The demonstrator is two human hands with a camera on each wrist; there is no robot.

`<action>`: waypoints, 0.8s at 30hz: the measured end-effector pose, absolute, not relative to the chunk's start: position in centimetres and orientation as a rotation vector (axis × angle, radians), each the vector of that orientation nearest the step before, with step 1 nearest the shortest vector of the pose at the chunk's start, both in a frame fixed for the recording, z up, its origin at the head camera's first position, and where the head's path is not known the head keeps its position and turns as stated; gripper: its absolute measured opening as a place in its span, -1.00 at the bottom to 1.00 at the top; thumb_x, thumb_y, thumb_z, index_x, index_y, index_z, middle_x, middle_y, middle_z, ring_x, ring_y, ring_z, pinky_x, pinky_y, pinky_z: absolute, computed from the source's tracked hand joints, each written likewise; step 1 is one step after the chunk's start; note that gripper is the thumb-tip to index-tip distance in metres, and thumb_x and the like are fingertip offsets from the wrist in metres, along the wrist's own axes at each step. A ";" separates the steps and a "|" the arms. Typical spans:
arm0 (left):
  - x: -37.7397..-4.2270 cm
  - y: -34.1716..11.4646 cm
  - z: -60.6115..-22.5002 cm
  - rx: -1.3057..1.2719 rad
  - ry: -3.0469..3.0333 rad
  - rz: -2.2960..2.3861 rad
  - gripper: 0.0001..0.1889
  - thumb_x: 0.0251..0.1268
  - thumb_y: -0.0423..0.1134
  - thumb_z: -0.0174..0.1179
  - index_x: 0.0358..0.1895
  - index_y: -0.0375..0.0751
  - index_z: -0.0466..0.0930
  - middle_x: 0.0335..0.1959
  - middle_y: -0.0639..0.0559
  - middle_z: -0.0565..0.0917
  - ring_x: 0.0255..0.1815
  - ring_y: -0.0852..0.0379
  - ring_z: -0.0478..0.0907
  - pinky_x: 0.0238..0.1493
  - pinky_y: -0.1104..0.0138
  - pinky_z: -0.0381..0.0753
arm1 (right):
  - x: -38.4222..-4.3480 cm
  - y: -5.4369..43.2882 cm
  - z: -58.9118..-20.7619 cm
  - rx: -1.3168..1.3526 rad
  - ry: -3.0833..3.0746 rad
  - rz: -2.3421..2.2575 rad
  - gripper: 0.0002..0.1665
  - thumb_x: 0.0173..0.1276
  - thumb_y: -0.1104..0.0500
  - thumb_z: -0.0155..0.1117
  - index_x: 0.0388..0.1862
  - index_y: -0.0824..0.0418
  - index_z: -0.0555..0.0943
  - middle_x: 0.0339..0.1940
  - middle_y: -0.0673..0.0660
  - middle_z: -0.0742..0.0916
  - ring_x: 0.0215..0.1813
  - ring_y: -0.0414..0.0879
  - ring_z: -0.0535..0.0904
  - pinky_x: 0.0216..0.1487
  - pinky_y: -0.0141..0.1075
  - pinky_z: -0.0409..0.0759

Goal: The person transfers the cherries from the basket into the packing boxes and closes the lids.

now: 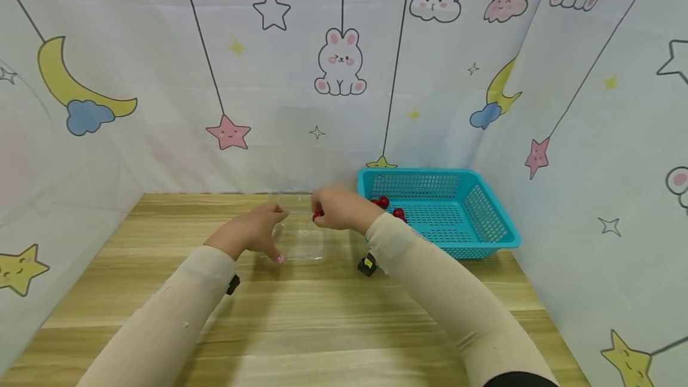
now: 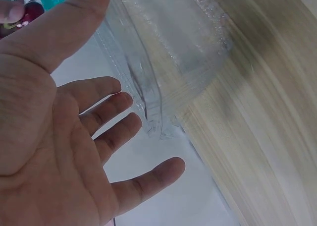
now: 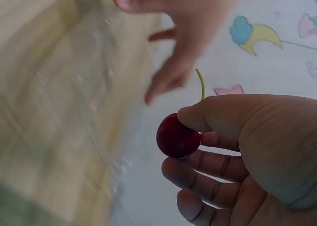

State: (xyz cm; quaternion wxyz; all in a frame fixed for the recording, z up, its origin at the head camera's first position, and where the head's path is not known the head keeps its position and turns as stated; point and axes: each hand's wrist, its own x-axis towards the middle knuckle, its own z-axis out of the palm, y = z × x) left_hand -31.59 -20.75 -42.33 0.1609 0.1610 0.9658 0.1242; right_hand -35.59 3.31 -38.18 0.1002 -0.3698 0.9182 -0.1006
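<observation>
Between thumb and fingers, my right hand [image 1: 344, 208] pinches a dark red cherry [image 3: 174, 139] with a thin green stem. The hand is over the right side of a clear plastic box [image 1: 303, 242]. At that box's left side is my left hand [image 1: 252, 232], thumb and fingers spread apart with nothing gripped. In the left wrist view its fingers come close to the clear plastic wall [image 2: 141, 72]; whether they touch it I cannot tell. Several more cherries [image 1: 383, 202] lie in the left part of a turquoise basket, some hidden behind the right wrist.
The turquoise plastic basket [image 1: 491, 208] with perforated sides stands at the back right of the wood-grain table [image 1: 312, 327]. A white cloth [image 1: 290, 76] printed with cartoon figures hangs behind the table and along its sides.
</observation>
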 end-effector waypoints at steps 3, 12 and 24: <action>-31.5 -20.7 -42.3 0.459 2.759 0.348 0.29 0.06 0.08 0.84 0.80 -0.31 0.28 0.77 -0.28 0.34 0.81 -0.41 0.23 0.68 -0.27 0.47 | -35.1 1.5 -40.1 -1.137 2.708 -0.250 -0.88 0.66 0.14 0.44 -0.05 0.18 0.81 -0.14 0.04 0.83 -0.22 -0.16 0.61 -0.08 -0.27 0.67; -31.7 -20.7 -42.6 0.478 2.770 0.362 0.27 0.08 0.06 0.84 0.80 -0.30 0.29 0.74 -0.28 0.36 0.78 -0.41 0.26 0.63 -0.26 0.54 | -34.3 -1.7 -43.8 -1.120 2.704 -0.257 -0.88 0.66 0.12 0.45 0.03 0.09 0.85 -0.15 -0.06 0.85 -0.19 -0.21 0.70 0.00 -0.30 0.74; -32.0 -21.0 -43.1 0.500 2.775 0.395 0.25 0.07 0.03 0.85 0.78 -0.30 0.32 0.73 -0.27 0.37 0.75 -0.40 0.30 0.56 -0.26 0.60 | -34.4 -3.2 -46.8 -1.076 2.640 -0.565 -0.95 0.64 0.21 0.51 -0.06 0.11 0.88 -0.20 -0.05 0.85 -0.25 -0.22 0.68 -0.12 -0.34 0.68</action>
